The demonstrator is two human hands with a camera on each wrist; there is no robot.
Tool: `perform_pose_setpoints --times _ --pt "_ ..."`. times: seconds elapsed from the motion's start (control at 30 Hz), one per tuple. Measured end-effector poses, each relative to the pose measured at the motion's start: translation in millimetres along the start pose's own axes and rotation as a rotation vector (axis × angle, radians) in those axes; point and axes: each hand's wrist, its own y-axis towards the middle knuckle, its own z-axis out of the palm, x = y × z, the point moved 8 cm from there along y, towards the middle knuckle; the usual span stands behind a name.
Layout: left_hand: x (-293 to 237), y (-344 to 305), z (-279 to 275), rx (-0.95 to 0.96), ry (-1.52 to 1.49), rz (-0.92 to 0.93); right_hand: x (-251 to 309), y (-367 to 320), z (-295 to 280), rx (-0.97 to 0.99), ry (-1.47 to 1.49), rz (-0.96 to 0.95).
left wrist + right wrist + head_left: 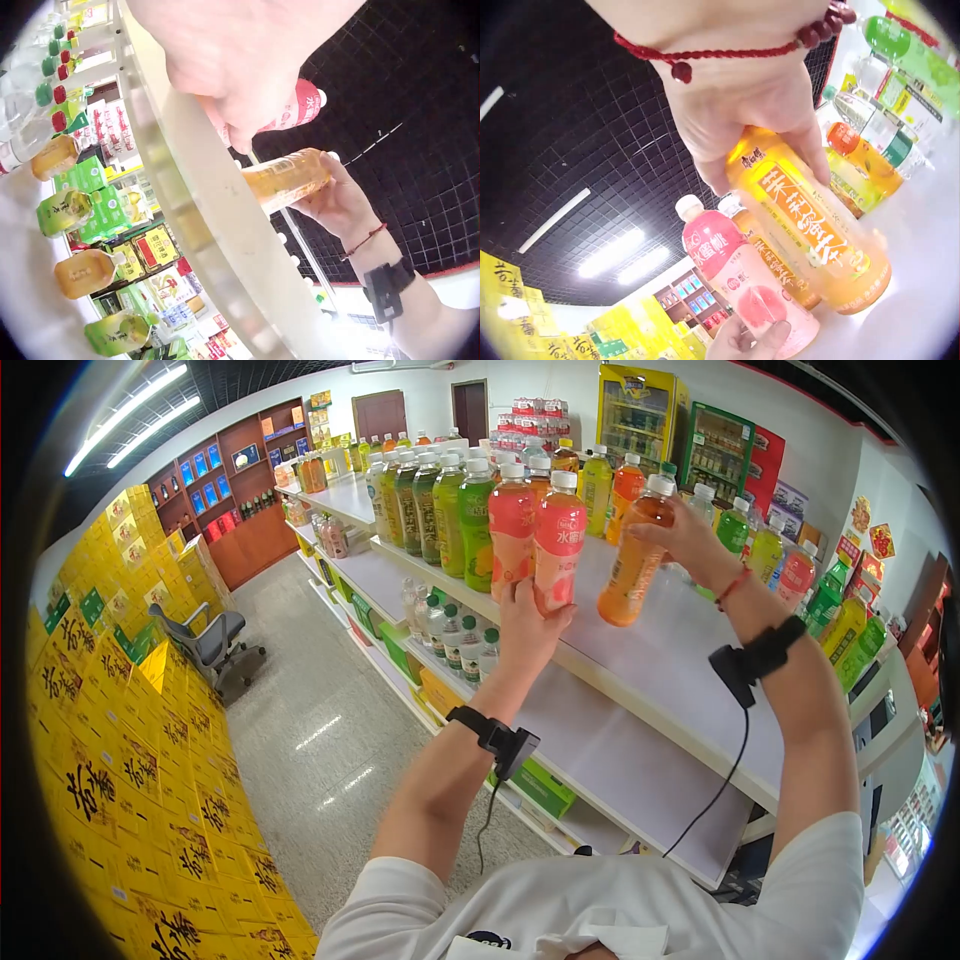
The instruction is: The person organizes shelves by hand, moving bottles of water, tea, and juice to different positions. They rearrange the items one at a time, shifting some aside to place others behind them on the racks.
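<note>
In the head view the left hand [532, 622] grips the lower part of a pink peach-drink bottle [560, 550] at the shelf's front edge; a second pink bottle [512, 525] stands just left of it. The right hand [690, 540] holds an orange tea bottle [630, 575] round its upper part, slightly tilted, its base at the shelf top. In the right wrist view that orange bottle [810, 225] fills the middle, with the pink bottle [742, 281] beside it and the left hand's fingers [772, 335] on its lower part. The left wrist view shows the left hand [232, 67] close up.
A row of green bottles [450, 510] stands left of the pink ones. More bottles line the shelf's far side [765, 550]. Small clear bottles [450, 635] stand on a lower shelf [600, 745]. Yellow cartons [150, 800] and an office chair [205, 635] are at the left.
</note>
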Motion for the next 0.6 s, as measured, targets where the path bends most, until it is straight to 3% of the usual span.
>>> perform_pose_setpoints --times 0.1,0.3,0.6 --pt "11 7 2 -0.009 0.058 0.001 1 22 26 0.042 0.158 0.031" --pt "7 -2 0 -0.100 0.027 0.115 0 44 53 0.091 0.132 0.068" --pt "13 -7 4 -0.134 0.016 0.094 9 58 69 0.084 0.135 0.105"
